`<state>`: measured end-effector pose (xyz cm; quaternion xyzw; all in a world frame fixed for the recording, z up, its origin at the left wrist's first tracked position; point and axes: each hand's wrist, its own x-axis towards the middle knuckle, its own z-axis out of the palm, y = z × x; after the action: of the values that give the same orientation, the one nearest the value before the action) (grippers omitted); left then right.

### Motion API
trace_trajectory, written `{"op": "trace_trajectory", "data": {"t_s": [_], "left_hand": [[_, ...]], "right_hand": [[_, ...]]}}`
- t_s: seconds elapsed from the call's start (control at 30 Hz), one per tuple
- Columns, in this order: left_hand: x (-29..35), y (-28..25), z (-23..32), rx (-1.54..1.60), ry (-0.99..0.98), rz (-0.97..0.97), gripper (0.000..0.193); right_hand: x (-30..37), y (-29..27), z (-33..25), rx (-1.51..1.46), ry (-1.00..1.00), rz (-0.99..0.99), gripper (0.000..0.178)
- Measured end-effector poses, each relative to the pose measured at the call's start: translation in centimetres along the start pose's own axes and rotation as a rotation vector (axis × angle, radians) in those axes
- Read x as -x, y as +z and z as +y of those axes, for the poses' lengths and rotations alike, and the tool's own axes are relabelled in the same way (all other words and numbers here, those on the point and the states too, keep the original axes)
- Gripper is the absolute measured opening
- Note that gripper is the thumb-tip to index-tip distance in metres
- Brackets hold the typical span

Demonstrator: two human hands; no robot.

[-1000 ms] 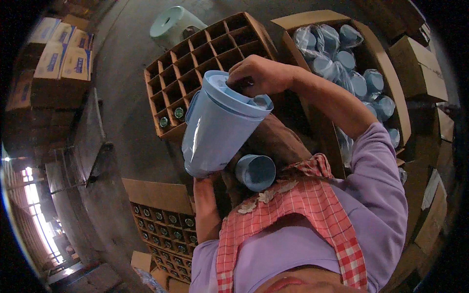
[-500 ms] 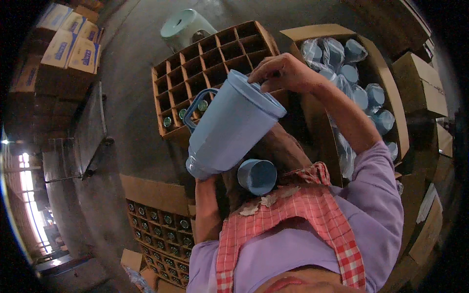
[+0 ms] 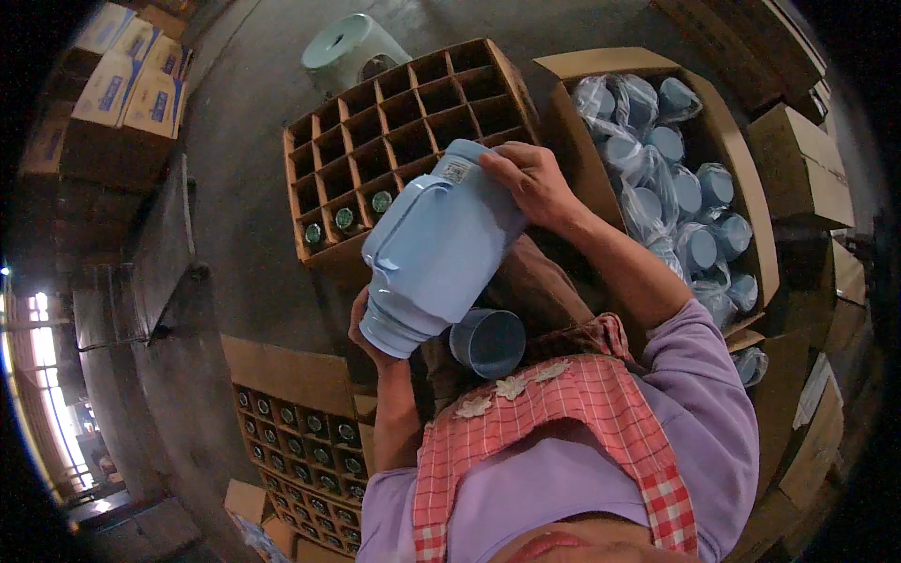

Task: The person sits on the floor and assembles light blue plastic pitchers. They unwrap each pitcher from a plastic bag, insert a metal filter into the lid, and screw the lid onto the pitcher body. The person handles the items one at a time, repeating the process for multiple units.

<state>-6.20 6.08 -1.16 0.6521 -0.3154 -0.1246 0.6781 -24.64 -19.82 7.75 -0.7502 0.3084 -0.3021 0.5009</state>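
A light blue plastic jug [image 3: 450, 249] with a moulded handle is held tilted in front of me, its handle side turned up. My right hand [image 3: 533, 183] grips its upper end, beside a small printed label. My left hand [image 3: 368, 328] supports the lower end from beneath; most of its fingers are hidden behind the jug. In my lap, just below the jug, lies a round blue cup-like container [image 3: 488, 343], its opening facing up toward me.
Ahead stands a divided carton [image 3: 302, 202] with several green-topped bottles in its nearest cells. At right, an open carton [image 3: 755, 188] holds plastic-wrapped blue items. Another divided carton [image 3: 282, 361] of bottles sits lower left. A pale green stool [image 3: 361, 47] stands beyond.
The jug has rolled so its handle and label now face up, and its wide end has turned away. My right hand has moved slightly down and now grips the jug's end.
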Motion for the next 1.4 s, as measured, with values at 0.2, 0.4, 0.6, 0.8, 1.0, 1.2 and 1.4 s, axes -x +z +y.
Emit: {"op": "trace_trajectory", "data": {"t_s": [0.2, 0.4, 0.6, 0.8, 1.0, 1.2, 1.4], "left_hand": [[-0.2, -2.5, -6.4, 0.673, -0.557, -0.049, 0.033], [0.3, -4.3, -10.7, 1.243, -0.693, -0.181, 0.036], [-2.2, 2.6, -4.9, 0.969, -0.708, 0.154, 0.048], [-3.4, 8.9, -1.4, 0.43, -0.26, -0.559, 0.05], [-2.7, 9.1, -0.8, 1.344, -0.748, -0.253, 0.047], [-3.0, 10.0, -0.4, 0.755, -0.674, -0.132, 0.05], [-2.5, 9.0, -2.9, 0.28, -0.41, -0.426, 0.053]], "right_hand": [[0.6, -2.2, -1.5, -0.022, -0.502, 0.211, 0.021], [0.3, -5.2, 0.0, -0.984, 0.259, 0.499, 0.031], [3.7, -0.4, 5.1, -1.181, 0.485, 0.329, 0.034], [4.9, 4.5, 6.0, -1.257, 0.556, 0.36, 0.03], [4.8, 3.0, 5.4, -0.564, 0.349, 0.207, 0.025], [4.4, -0.6, 1.1, 0.546, -0.509, -0.026, 0.053], [2.8, 1.3, -0.5, 0.821, -0.682, -0.461, 0.052]]}}
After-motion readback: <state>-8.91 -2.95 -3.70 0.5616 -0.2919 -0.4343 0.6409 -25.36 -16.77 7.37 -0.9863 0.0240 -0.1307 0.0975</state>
